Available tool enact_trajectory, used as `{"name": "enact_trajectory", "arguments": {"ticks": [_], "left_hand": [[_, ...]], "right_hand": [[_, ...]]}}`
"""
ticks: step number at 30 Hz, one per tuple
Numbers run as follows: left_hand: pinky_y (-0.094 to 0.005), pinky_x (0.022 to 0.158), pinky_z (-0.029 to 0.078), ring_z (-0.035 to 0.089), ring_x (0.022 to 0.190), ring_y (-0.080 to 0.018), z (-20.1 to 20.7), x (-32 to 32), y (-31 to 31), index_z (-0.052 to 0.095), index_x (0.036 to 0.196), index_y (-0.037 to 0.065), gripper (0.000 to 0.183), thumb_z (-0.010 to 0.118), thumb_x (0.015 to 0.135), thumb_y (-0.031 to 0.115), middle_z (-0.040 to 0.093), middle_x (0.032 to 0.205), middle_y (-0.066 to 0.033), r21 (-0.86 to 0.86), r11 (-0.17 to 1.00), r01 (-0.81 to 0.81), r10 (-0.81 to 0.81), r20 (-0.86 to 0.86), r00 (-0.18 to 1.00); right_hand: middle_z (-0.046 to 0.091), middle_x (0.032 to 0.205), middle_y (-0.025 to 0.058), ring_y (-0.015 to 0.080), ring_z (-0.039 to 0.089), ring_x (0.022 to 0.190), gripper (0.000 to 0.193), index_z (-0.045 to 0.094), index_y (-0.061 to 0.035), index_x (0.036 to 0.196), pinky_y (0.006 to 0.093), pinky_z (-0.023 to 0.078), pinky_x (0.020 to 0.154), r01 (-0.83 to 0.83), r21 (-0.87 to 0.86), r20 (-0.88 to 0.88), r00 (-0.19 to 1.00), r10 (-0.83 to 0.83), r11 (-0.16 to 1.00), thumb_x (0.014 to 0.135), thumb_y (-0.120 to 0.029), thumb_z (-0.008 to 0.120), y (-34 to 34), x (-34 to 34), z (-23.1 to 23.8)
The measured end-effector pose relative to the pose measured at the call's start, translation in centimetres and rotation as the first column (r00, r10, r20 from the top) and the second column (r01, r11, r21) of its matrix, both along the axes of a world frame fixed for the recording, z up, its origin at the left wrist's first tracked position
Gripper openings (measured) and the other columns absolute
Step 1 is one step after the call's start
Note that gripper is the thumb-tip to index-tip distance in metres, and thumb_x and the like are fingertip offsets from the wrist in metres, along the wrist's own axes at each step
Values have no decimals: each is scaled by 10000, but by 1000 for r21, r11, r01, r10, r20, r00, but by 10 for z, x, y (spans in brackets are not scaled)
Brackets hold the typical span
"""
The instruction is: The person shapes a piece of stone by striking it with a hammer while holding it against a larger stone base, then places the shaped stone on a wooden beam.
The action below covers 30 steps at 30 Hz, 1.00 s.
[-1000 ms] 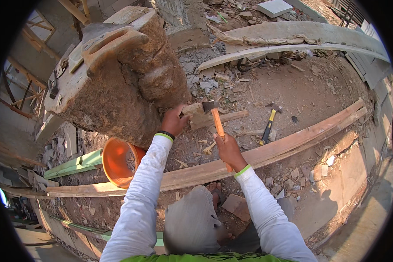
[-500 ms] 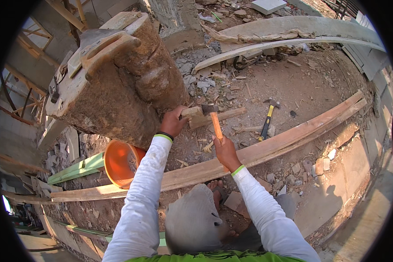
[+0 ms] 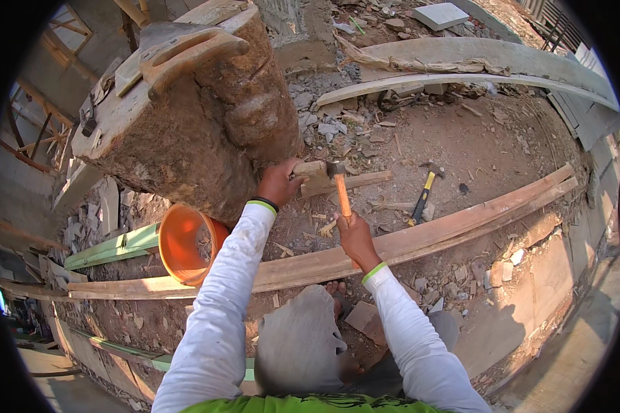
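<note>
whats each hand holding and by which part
Left hand: a short piece of wood, by its left end. Right hand: an orange-handled tool with a dark head, by the handle's lower part.

Bare hands (image 3: 280,183): 2
Hatchet (image 3: 343,195): 1
Held wood piece (image 3: 313,173): 1
Yellow-handled hammer (image 3: 424,195): 1
Orange bucket (image 3: 171,242): 1
Saw handle (image 3: 201,57): 1
Stump (image 3: 179,141): 1

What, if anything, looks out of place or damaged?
Nothing drastic, but broken rubble and wood chips untidily litter the dirt. A yellow-and-black hammer also looks stray: it lies loose there while the right hand grips a different, wooden-handled tool.
</note>
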<state>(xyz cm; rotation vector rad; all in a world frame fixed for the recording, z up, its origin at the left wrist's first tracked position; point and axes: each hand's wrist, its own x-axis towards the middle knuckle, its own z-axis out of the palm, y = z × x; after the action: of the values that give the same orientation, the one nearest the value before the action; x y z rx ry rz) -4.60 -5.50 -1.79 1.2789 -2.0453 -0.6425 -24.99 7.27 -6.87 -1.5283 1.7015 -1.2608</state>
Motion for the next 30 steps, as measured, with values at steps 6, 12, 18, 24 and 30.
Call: {"name": "enact_trajectory", "arguments": {"ticks": [6, 12, 18, 24, 30], "left_hand": [[-408, 780, 527, 677, 919, -385, 2, 21, -2, 647, 1133, 82, 336, 754, 829, 176, 699, 963, -200, 52, 997, -57, 56, 24, 998], [-374, 785, 530, 698, 919, -338, -8, 26, -4, 643, 1127, 55, 349, 767, 817, 156, 706, 978, -188, -2, 998, -56, 56, 45, 997], [-382, 775, 531, 688, 915, -362, -1, 0, -12, 647, 1125, 63, 351, 768, 810, 161, 702, 976, -186, 37, 999, -36, 34, 47, 998], [-393, 779, 528, 682, 921, -371, 0, 12, -5, 650, 1122, 83, 351, 773, 802, 160, 705, 974, -172, 27, 997, -70, 69, 55, 996], [-387, 778, 525, 684, 925, -366, -2, 25, -5, 641, 1140, 70, 370, 773, 807, 163, 704, 984, -180, 8, 998, -70, 69, 61, 996]], "right_hand": [[387, 574, -33, 90, 369, 388, 342, 439, -119, 832, 290, 348, 361, -382, 472, 745, 655, -128, 794, 995, -383, 583, -19, 2, 28], [384, 608, -37, 87, 369, 437, 319, 428, -120, 841, 274, 358, 398, -133, -64, 699, 702, 140, 989, 1033, -362, 507, -10, -2, 127], [399, 570, -25, 105, 418, 452, 303, 433, -109, 834, 261, 381, 427, -18, -60, 27, 999, 20, 998, 1028, -320, 532, -11, -2, -28], [398, 578, -26, 85, 373, 388, 347, 444, -116, 831, 268, 337, 340, -301, 488, 683, 716, -144, 819, 1005, -392, 565, -23, -4, 9], [480, 632, -3, 114, 476, 532, 368, 514, -51, 883, 307, 409, 502, -91, -300, 748, 595, 294, 949, 1017, -393, 522, -17, -6, 141]]}}
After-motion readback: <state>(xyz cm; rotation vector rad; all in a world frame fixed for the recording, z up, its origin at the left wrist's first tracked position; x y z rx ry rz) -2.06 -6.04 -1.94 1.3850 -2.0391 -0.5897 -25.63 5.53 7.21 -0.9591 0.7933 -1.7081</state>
